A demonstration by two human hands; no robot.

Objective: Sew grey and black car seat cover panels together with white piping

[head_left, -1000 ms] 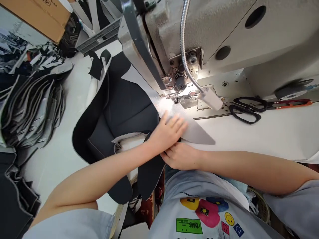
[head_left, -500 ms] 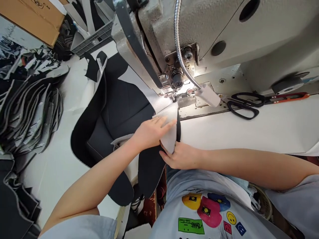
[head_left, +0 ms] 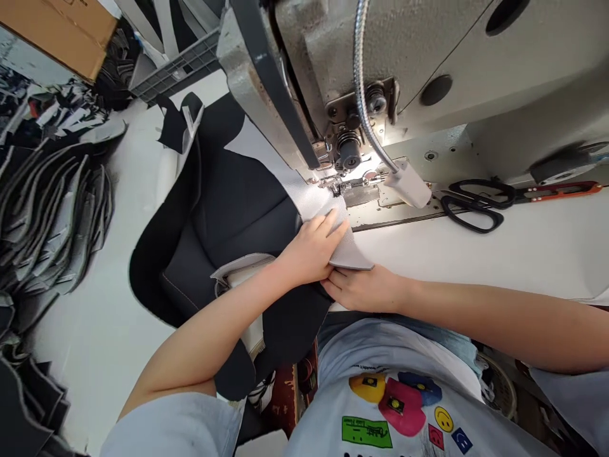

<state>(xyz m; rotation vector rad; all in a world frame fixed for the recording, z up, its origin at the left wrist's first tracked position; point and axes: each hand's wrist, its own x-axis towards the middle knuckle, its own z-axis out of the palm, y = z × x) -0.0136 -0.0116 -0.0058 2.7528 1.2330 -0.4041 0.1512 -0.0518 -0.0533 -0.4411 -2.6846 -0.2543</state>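
Under the presser foot (head_left: 337,188) of a sewing machine lies a padded black fabric piece (head_left: 247,203) with a light grey mesh panel (head_left: 349,251) on its underside. My left hand (head_left: 314,249) rests flat on the grey mesh just in front of the foot, its fingers stretched toward the needle area. Close by on the right, my right hand (head_left: 364,289) has its fingers closed at the black fabric's near edge, partly beneath the grey flap. The flap's pointed corner reaches over that hand. What lies between the right fingertips is partly hidden.
Black-handled scissors (head_left: 476,204) and orange-handled snips (head_left: 566,192) lie right of the needle. A lamp head (head_left: 408,184) on a flexible metal neck hangs beside it. Stacked dark fabric pieces (head_left: 52,222) cover the left, with a grey basket (head_left: 176,70) and cardboard box (head_left: 61,32) behind.
The grey flap has swung right and spread out near the foot. My right hand has let go of its tip and shifted right; my left hand has slid slightly right. The view has shifted a little.
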